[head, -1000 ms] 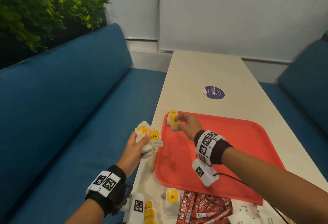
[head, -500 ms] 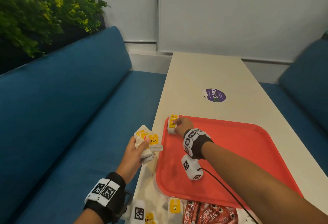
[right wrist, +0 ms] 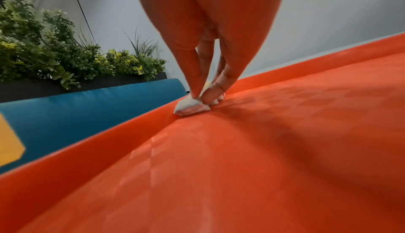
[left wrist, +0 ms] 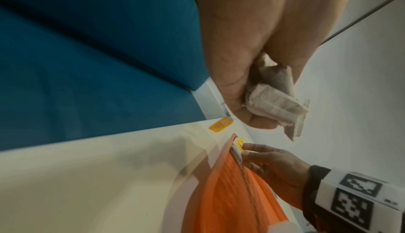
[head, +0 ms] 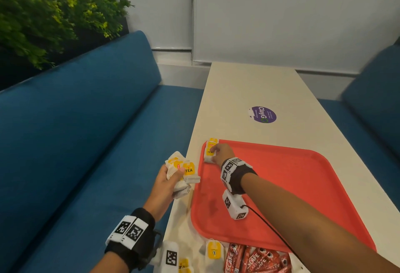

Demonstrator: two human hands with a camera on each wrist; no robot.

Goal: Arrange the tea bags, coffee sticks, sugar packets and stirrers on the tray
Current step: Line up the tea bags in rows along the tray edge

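A red tray [head: 292, 186] lies on the white table. My right hand [head: 218, 153] pinches one white tea bag with a yellow tag [head: 210, 150] down in the tray's far left corner; the tea bag [right wrist: 190, 106] touches the tray floor [right wrist: 241, 167] against the rim. My left hand [head: 171, 177] hovers off the table's left edge and grips a bunch of tea bags [head: 184, 170]. In the left wrist view the bunch [left wrist: 276, 101] sticks out of the fist. More tea bags [head: 214, 253] and red coffee sticks [head: 255, 259] lie in front of the tray.
A purple round sticker [head: 263, 114] sits on the table [head: 249, 86] beyond the tray. Blue benches [head: 75, 142] run along both sides. A planter with green leaves [head: 43, 19] stands behind the left bench. A black cable [head: 270, 229] trails from my right wrist.
My right hand has carried the tea bag forward and lowered it onto the tray's far left corner. The left hand has stayed in place with its bunch.
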